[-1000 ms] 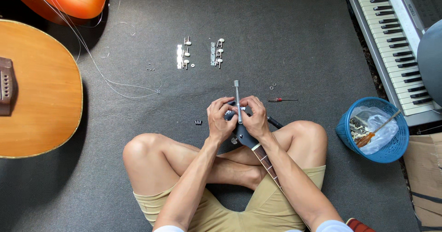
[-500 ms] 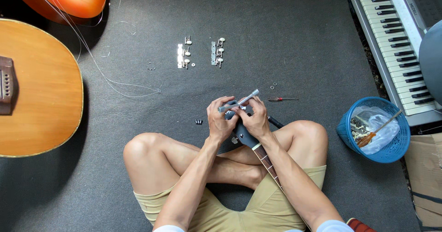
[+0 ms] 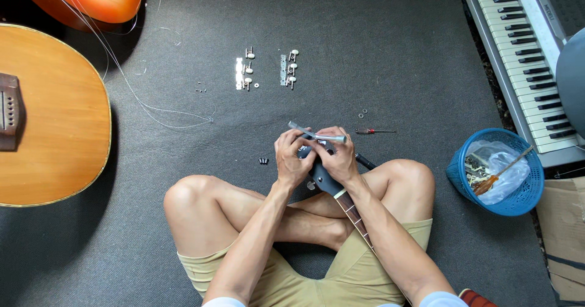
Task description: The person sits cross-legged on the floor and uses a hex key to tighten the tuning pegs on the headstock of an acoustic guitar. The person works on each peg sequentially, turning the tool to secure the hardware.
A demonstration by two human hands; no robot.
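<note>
At the frame's centre, the left hand and right hand curl closed around a metal tool above the guitar neck, forearms angled inward.

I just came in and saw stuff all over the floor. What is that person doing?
A person sits cross-legged on the grey carpet with a dark guitar headstock in their lap. The left hand and right hand both grip a thin metal tool lying crosswise over it. Two tuning peg sets lie on the carpet ahead, a small screwdriver to the right, a blue basket beyond that. A wooden guitar body lies to the left.
</note>
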